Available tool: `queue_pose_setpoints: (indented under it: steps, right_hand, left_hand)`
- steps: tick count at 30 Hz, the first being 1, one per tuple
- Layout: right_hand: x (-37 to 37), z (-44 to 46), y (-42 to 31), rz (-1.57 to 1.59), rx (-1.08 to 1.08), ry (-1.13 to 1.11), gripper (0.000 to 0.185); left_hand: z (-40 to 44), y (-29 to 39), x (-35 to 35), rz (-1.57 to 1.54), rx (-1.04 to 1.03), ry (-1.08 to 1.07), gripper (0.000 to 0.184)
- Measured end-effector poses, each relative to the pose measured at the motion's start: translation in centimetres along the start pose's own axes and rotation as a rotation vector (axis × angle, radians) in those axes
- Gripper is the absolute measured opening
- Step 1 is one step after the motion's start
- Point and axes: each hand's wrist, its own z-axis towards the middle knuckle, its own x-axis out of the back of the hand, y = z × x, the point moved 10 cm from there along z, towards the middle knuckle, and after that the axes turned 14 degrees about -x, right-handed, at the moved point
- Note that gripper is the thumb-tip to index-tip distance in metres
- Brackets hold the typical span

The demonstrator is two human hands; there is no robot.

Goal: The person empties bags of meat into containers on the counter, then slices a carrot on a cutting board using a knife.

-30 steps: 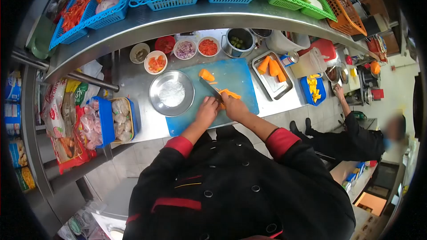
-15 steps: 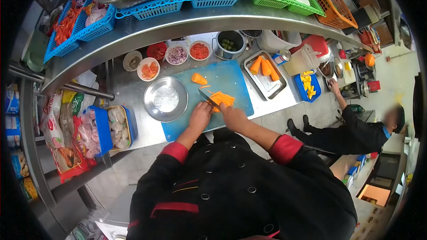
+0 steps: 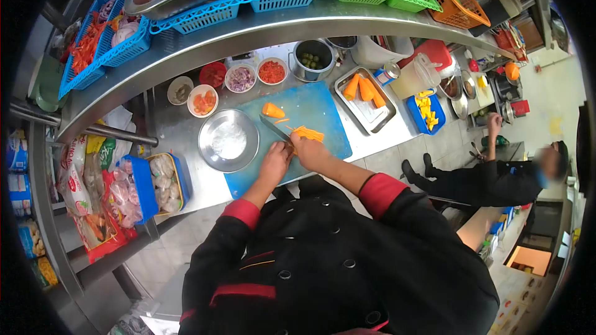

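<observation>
My right hand (image 3: 310, 152) is closed round the handle of a knife (image 3: 274, 128), whose blade points away and to the left over the blue cutting board (image 3: 329, 108). Close beside it, my left hand (image 3: 277, 158) has its fingers curled near the blade; what lies under them is hidden. Thin carrot strips (image 3: 309, 134) are heaped just beyond my right hand. A carrot chunk (image 3: 272, 110) lies near the blade tip, with a few loose slivers by it. Left of my hands, a round metal bowl (image 3: 228, 141) overlaps the board's edge.
A metal tray (image 3: 377, 123) with peeled carrots stands right of the board, near a blue container (image 3: 439, 123) of yellow pieces. Bowls of chopped vegetables (image 3: 240, 79) and a metal pot (image 3: 313, 73) line the back. A shelf (image 3: 298, 25) overhangs. Another person (image 3: 490, 180) stands at right.
Both my hands and the knife have shifted slightly left, and more of the blade shows beyond my fingers. The other person's hand has drawn back from the counter.
</observation>
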Motion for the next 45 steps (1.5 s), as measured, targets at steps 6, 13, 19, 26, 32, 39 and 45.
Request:
queue_pose_setpoints:
  steps: [6,13,19,26,32,39,45]
  right_hand:
    - [-1.2,-2.7,1.3,-0.002,-0.049,0.025,0.027]
    - [0.3,-2.3,0.3,-0.045,-0.011,-0.106,0.021]
    - [-0.5,-1.2,-0.3,0.037,0.03,0.021,0.023]
    - [-1.7,-1.5,1.4,0.095,-0.039,0.002,0.024]
    - [2.0,-1.2,5.7,0.434,0.073,0.057,0.041]
    - [0.9,-9.4,18.7,0.91,-0.49,-0.131,0.033]
    - [-4.8,-10.0,20.9,1.172,-0.595,-0.202,0.042]
  left_hand:
    - [-0.4,0.2,0.5,0.022,-0.045,0.115,0.016]
    - [-0.6,-0.7,0.1,-0.017,-0.018,0.114,0.012]
    - [-1.1,-0.1,0.4,-0.016,-0.043,0.133,0.012]
    - [-0.7,-0.2,0.7,-0.004,-0.059,0.156,0.01]
    - [0.1,-1.1,1.9,-0.038,0.051,0.113,0.024]
    - [2.5,-4.0,-0.4,0.272,0.34,0.013,0.072]
    - [2.8,-2.1,-3.9,-0.057,0.071,-0.118,0.072]
